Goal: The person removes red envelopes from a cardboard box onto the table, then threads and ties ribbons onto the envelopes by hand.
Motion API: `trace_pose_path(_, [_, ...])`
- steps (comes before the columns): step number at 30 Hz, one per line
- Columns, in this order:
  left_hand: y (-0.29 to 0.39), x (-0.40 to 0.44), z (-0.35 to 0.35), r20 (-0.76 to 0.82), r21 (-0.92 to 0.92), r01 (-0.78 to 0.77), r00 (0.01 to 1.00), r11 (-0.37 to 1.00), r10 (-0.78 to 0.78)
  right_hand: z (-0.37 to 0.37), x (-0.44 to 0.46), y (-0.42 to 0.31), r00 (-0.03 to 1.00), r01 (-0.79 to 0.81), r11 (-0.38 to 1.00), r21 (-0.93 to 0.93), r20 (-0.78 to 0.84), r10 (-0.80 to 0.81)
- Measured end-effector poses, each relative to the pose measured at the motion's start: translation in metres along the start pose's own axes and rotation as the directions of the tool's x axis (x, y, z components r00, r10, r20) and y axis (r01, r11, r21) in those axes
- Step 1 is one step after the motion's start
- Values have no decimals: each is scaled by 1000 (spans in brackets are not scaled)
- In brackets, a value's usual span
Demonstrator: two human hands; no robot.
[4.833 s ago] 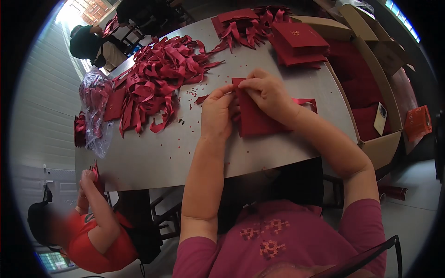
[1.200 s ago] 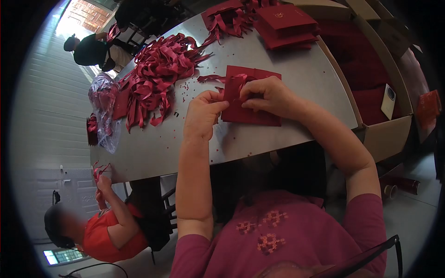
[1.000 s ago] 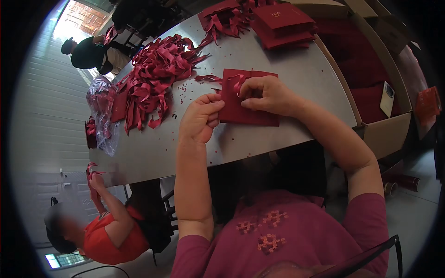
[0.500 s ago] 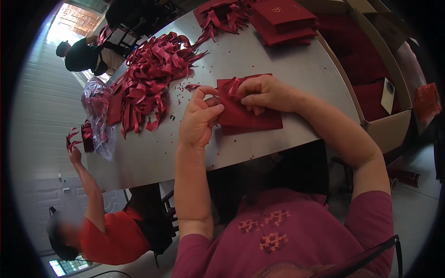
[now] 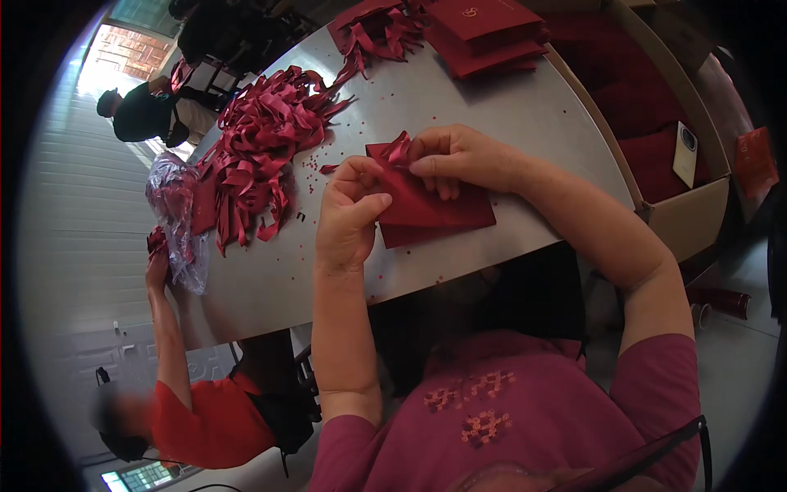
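Pinching ribbon (image 5: 398, 150) at bag (image 5: 434, 215), right grip (image 5: 456, 156) neighbours tangled heap (image 5: 270, 119); left grip (image 5: 348, 211) curls, its hold unclear.

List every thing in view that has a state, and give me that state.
Red piece: flat, beneath the right hand
Ribbon end: pinched at the right hand's fingertips
Right hand: thumb and forefinger closed
Left hand: fingers curled, at the piece's left edge
Ribbon pile: loose, tangled
Red stack: uneven
Cardboard box: open, red contents
Phone: camera side up
Plastic wrap: crumpled
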State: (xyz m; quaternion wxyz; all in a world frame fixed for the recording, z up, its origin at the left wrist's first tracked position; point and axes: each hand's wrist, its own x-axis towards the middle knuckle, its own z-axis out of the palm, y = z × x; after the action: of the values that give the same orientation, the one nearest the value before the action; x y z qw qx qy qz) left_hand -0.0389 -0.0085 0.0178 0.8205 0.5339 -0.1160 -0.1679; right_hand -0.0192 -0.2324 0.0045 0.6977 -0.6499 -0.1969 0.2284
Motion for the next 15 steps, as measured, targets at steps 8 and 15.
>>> trace_pose_path(8, [-3,-1,12,1,-176,15,1000,984,-15,-6,3,6,1000,-29,994,102,-4,30])
trace_pose_path(15, [1,-1,4,-61,36,-22,998,999,24,-4,2,5,1000,-24,994,108,-7,25])
